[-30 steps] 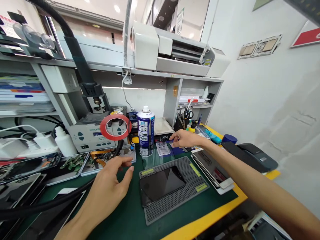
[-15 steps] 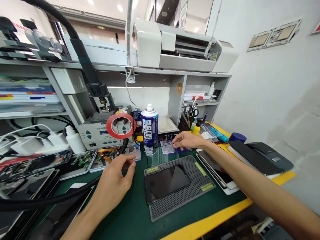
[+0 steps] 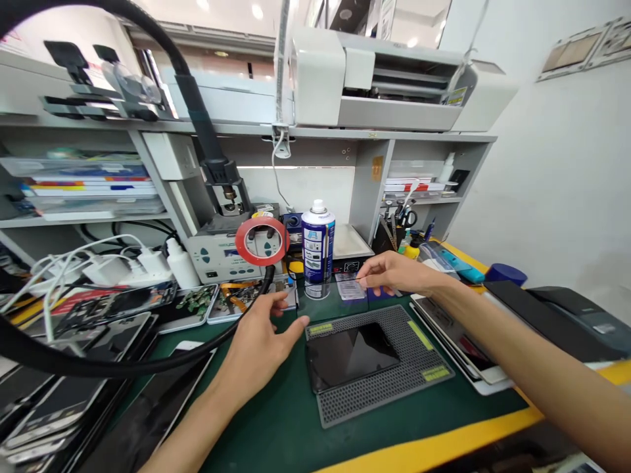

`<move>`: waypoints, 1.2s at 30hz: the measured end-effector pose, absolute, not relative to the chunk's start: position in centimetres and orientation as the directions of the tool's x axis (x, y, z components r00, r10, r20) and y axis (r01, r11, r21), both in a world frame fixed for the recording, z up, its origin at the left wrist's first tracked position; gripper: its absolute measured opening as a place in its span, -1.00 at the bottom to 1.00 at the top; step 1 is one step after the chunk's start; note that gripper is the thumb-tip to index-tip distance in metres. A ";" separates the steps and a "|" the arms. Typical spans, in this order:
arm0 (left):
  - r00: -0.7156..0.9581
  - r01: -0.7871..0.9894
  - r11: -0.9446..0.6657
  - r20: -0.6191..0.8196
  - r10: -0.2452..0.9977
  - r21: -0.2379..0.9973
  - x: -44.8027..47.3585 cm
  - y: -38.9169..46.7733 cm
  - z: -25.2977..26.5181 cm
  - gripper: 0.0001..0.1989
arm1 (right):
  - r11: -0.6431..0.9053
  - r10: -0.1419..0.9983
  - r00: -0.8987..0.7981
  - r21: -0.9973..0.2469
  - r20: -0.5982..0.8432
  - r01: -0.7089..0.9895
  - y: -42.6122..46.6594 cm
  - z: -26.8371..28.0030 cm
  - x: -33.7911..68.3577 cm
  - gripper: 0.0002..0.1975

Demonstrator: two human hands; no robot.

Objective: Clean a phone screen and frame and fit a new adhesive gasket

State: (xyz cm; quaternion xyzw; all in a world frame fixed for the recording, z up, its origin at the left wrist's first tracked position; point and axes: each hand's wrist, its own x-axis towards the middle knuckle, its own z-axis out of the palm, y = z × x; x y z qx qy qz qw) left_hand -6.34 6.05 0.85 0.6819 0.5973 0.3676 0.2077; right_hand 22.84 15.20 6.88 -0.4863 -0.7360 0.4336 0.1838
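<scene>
My right hand [image 3: 392,272] pinches the right edge of a clear, dark-edged sheet [image 3: 335,305], which looks like a glass screen protector. The sheet is held up behind the phone, and the can and bench show through it. At its left edge is my left hand [image 3: 266,335], open, thumb and fingers apart; whether the thumb touches the sheet I cannot tell. Below both hands a black phone [image 3: 352,358] lies screen up on a grey perforated mat [image 3: 428,348]. A blue and white spray can [image 3: 318,246] stands behind the sheet.
A roll of red tape [image 3: 241,242] hangs by the grey hot-air station [image 3: 210,263]. A black hose [image 3: 148,368] arcs across the left side. Phones and screens [image 3: 73,387] lie at left, more phones [image 3: 458,341] at right. A yellow strip [image 3: 419,447] edges the bench.
My left hand has moved closer to the sheet's left edge, its thumb reaching out further. My right hand keeps its pinch. The whole view has shifted, so the scene sits further right.
</scene>
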 end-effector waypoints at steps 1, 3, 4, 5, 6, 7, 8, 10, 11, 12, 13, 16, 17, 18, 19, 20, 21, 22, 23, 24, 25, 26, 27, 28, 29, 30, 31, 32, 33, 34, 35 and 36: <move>0.009 0.653 -0.189 0.242 0.970 0.733 -6.2 6.1 0.8 -0.44 | 0.155 0.869 -0.471 -0.822 -0.151 0.548 14.9 7.1 22.5 -0.71; -0.005 0.633 -0.173 0.228 0.974 0.755 -5.9 6.2 0.7 -0.52 | 0.165 0.851 -0.503 -0.830 -0.153 0.533 14.4 7.6 21.8 -0.68; -0.014 0.621 -0.168 0.226 0.974 0.765 -5.8 6.2 0.6 -0.56 | 0.171 0.840 -0.519 -0.834 -0.155 0.525 14.1 7.8 21.5 -0.67; -0.024 0.608 -0.165 0.226 0.974 0.777 -5.8 6.3 0.6 -0.59 | 0.176 0.830 -0.535 -0.838 -0.156 0.517 13.8 8.0 21.3 -0.67; -0.035 0.593 -0.161 0.225 0.974 0.789 -5.8 6.3 0.6 -0.61 | 0.179 0.823 -0.547 -0.842 -0.155 0.509 13.5 8.1 21.0 -0.66; -0.044 0.576 -0.158 0.224 0.974 0.802 -5.8 6.3 0.6 -0.61 | 0.181 0.818 -0.554 -0.846 -0.154 0.502 13.3 8.2 20.9 -0.66; -0.052 0.556 -0.156 0.221 0.974 0.817 -5.8 6.3 0.6 -0.61 | 0.181 0.817 -0.556 -0.848 -0.153 0.498 13.1 8.3 20.7 -0.66; -0.057 0.511 -0.153 0.211 0.976 0.846 -6.0 6.2 0.7 -0.60 | 0.173 0.822 -0.548 -0.850 -0.154 0.498 12.9 8.5 20.6 -0.66; -0.055 0.487 -0.154 0.205 0.977 0.860 -6.0 6.2 0.8 -0.60 | 0.166 0.827 -0.539 -0.850 -0.156 0.501 12.9 8.5 20.6 -0.67; -0.048 0.464 -0.155 0.199 0.979 0.872 -6.1 6.1 0.9 -0.59 | 0.158 0.833 -0.530 -0.849 -0.159 0.504 12.9 8.6 20.6 -0.67; -0.039 0.441 -0.157 0.193 0.980 0.884 -6.2 6.1 1.0 -0.59 | 0.151 0.838 -0.521 -0.849 -0.162 0.507 12.9 8.6 20.7 -0.68; -0.009 0.376 -0.157 0.174 0.985 0.913 -6.3 6.0 1.2 -0.58 | 0.136 0.843 -0.511 -0.852 -0.168 0.505 13.0 8.7 20.9 -0.68; -0.004 0.355 -0.154 0.166 0.986 0.922 -6.3 6.0 1.2 -0.57 | 0.132 0.843 -0.511 -0.855 -0.169 0.502 13.1 8.7 20.9 -0.67; -0.001 0.330 -0.148 0.158 0.987 0.932 -6.4 6.0 1.3 -0.57 | 0.129 0.843 -0.510 -0.858 -0.169 0.497 13.1 8.7 21.0 -0.67; 0.000 0.302 -0.141 0.148 0.989 0.943 -6.4 6.0 1.4 -0.57 | 0.126 0.843 -0.511 -0.862 -0.168 0.491 13.2 8.6 21.0 -0.67; 0.002 0.268 -0.130 0.135 0.991 0.955 -6.4 6.0 1.5 -0.58 | 0.123 0.843 -0.511 -0.865 -0.166 0.485 13.2 8.5 21.1 -0.67; 0.007 0.229 -0.116 0.118 0.993 0.967 -6.5 6.0 1.6 -0.57 | 0.121 0.843 -0.512 -0.869 -0.165 0.479 13.3 8.5 21.0 -0.67; 0.018 0.184 -0.096 0.094 0.995 0.978 -6.5 6.0 1.7 -0.55 | 0.120 0.842 -0.514 -0.873 -0.163 0.473 13.3 8.4 21.0 -0.67; 0.036 0.135 -0.068 0.063 0.997 0.988 -6.5 6.1 1.7 -0.54 | 0.119 0.842 -0.516 -0.876 -0.160 0.467 13.3 8.4 21.0 -0.67; 0.060 0.086 -0.033 0.028 0.998 0.996 -6.5 6.1 1.8 -0.51 | 0.118 0.841 -0.518 -0.879 -0.159 0.461 13.2 8.3 20.9 -0.66; 0.090 0.040 0.007 -0.010 0.996 0.999 -6.5 6.1 1.8 -0.49 | 0.117 0.840 -0.519 -0.882 -0.158 0.457 13.2 8.3 20.9 -0.66; 0.120 -0.002 0.045 -0.045 0.992 0.999 -6.5 6.1 1.9 -0.47 | 0.116 0.840 -0.520 -0.884 -0.157 0.453 13.2 8.3 20.8 -0.65; 0.144 -0.037 0.078 -0.072 0.987 0.996 -6.5 6.1 1.9 -0.47 | 0.115 0.840 -0.520 -0.886 -0.156 0.450 13.1 8.3 20.7 -0.65; 0.162 -0.066 0.103 -0.091 0.983 0.993 -6.5 6.1 1.8 -0.48 | 0.114 0.839 -0.521 -0.887 -0.155 0.448 13.1 8.3 20.7 -0.65; 0.173 -0.089 0.118 -0.102 0.980 0.989 -6.5 6.1 1.8 -0.49 | 0.113 0.838 -0.524 -0.888 -0.156 0.446 13.1 8.3 20.7 -0.65; 0.178 -0.105 0.130 -0.110 0.978 0.986 -6.6 6.1 1.8 -0.51 | 0.114 0.835 -0.527 -0.889 -0.156 0.444 13.1 8.4 20.7 -0.65; 0.176 -0.115 0.137 -0.116 0.977 0.984 -6.6 6.1 1.7 -0.52 | 0.115 0.832 -0.532 -0.890 -0.156 0.441 13.0 8.4 20.6 -0.65; 0.172 -0.119 0.145 -0.123 0.977 0.982 -6.7 6.2 1.7 -0.54 | 0.116 0.829 -0.537 -0.890 -0.158 0.441 13.0 8.4 20.6 -0.65; 0.166 -0.121 0.153 -0.132 0.977 0.981 -6.7 6.2 1.6 -0.55 | 0.118 0.826 -0.541 -0.889 -0.160 0.442 12.9 8.5 20.6 -0.65; 0.157 -0.121 0.159 -0.140 0.978 0.980 -6.7 6.2 1.6 -0.57 | 0.120 0.825 -0.542 -0.887 -0.160 0.446 12.8 8.5 20.5 -0.65; 0.148 -0.123 0.165 -0.146 0.978 0.979 -6.8 6.2 1.5 -0.58 | 0.124 0.826 -0.541 -0.883 -0.161 0.452 12.8 8.6 20.5 -0.66; 0.139 -0.126 0.169 -0.151 0.979 0.978 -6.8 6.3 1.4 -0.60 | 0.127 0.828 -0.537 -0.879 -0.162 0.460 12.7 8.7 20.4 -0.66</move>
